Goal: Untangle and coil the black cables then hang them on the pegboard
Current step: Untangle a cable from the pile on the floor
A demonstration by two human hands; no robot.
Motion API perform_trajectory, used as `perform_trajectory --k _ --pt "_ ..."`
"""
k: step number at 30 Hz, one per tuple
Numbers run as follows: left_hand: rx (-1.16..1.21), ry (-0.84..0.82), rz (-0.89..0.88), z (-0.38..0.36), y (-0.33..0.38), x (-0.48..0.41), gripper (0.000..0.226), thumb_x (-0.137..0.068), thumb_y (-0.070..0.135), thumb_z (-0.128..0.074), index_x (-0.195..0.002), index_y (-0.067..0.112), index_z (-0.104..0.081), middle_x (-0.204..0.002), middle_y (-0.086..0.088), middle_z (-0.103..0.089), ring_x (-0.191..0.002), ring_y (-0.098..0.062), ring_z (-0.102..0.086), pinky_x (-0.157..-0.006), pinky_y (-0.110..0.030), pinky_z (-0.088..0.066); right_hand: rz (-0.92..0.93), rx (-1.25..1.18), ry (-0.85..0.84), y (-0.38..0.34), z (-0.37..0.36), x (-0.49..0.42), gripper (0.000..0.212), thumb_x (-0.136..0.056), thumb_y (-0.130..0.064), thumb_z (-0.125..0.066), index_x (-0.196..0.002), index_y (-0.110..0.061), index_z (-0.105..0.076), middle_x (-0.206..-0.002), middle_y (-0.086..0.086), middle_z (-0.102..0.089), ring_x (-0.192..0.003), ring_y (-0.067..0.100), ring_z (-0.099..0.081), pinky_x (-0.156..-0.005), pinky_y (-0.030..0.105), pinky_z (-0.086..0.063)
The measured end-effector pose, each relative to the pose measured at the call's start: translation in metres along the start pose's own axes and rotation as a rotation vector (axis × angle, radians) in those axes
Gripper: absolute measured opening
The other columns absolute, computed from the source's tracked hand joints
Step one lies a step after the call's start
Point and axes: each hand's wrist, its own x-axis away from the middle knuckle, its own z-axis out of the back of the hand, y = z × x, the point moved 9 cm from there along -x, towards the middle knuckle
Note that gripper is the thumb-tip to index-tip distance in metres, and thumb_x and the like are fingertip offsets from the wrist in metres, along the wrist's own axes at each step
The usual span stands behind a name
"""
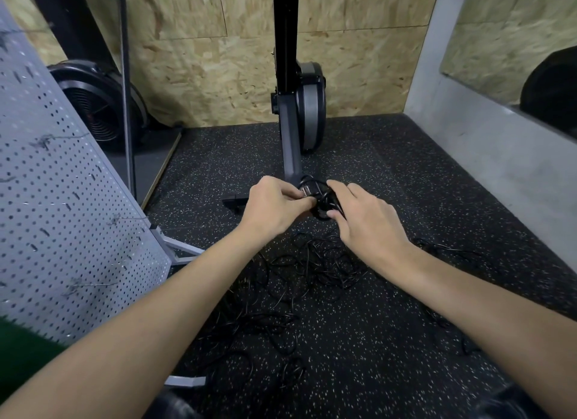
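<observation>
The left hand (274, 206) and the right hand (368, 222) are close together, out in front and above the floor (406, 168). Between them is a small coil (323, 200) of thin, shiny black cable, wound into round loops. The left hand's fingers curl in and pinch a flat plug (304, 191) at the end of the cable. The right hand's fingers curl round the other side of the coil. Under the hands and nearer the person, more black cables (312, 268) lie on the floor in a loose, messy pile of loops. The floor is black rubber with little white specks, so the thin cables are hard to tell apart on it, and the arms hide some of them. Left of the left hand stands a grey metal pegboard (62, 200) full of small round holes, with a few wire hooks (75, 286) and a grey foot (184, 250). Past the hands stands a tall black and grey machine (296, 106), its top cut off, against a rough wood-chip wall (218, 59). Beyond the pegboard is a round black fan (93, 106), partly hidden. Right of the right hand a mirror (515, 43) hangs on a grey wall. A green sleeve (18, 356) shows at the left edge.
</observation>
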Motion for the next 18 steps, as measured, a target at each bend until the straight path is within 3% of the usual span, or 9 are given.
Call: perform_trajectory --k 3,6,13,18 --pt "-0.025 -0.033 0.030 -0.004 -0.004 0.000 0.012 -0.086 0.028 -0.085 -0.080 0.018 -0.084 -0.070 0.004 -0.077 -0.073 -0.016 -0.077 -0.076 -0.036 -0.064 0.031 0.010 0.046 -0.003 0.003 0.002 0.053 -0.103 -0.027 -0.065 -0.151 -0.013 -0.049 -0.115 0.006 -0.064 -0.085 0.029 -0.070 -0.059 0.037 -0.049" --pt "0.023 -0.025 0.033 -0.003 -0.009 -0.001 0.012 -0.088 0.027 -0.084 -0.082 0.016 -0.083 -0.070 0.003 -0.078 -0.071 -0.016 -0.078 -0.078 -0.040 -0.064 0.110 0.081 0.074 -0.006 0.003 0.000 0.058 -0.092 -0.018 -0.079 -0.145 -0.010 -0.056 -0.103 0.006 -0.064 -0.076 0.025 -0.067 -0.049 0.031 -0.040" --pt "-0.098 0.012 -0.069 0.006 -0.008 -0.002 0.025 -0.090 0.038 -0.081 -0.080 0.015 -0.082 -0.072 0.002 -0.076 -0.069 -0.013 -0.074 -0.073 -0.037 -0.063 0.214 0.170 0.089 -0.014 0.000 0.000 0.067 -0.082 -0.014 -0.086 -0.144 -0.013 -0.060 -0.096 0.004 -0.059 -0.076 0.022 -0.062 -0.047 0.027 -0.030" --pt "-0.073 0.115 -0.119 0.015 -0.010 0.002 0.024 -0.085 0.043 -0.084 -0.077 0.021 -0.078 -0.068 0.005 -0.074 -0.067 -0.015 -0.071 -0.071 -0.039 -0.059 0.237 0.129 0.078 -0.013 -0.001 -0.001 0.073 -0.078 -0.011 -0.089 -0.144 -0.012 -0.058 -0.096 0.004 -0.058 -0.077 0.022 -0.062 -0.046 0.030 -0.037"
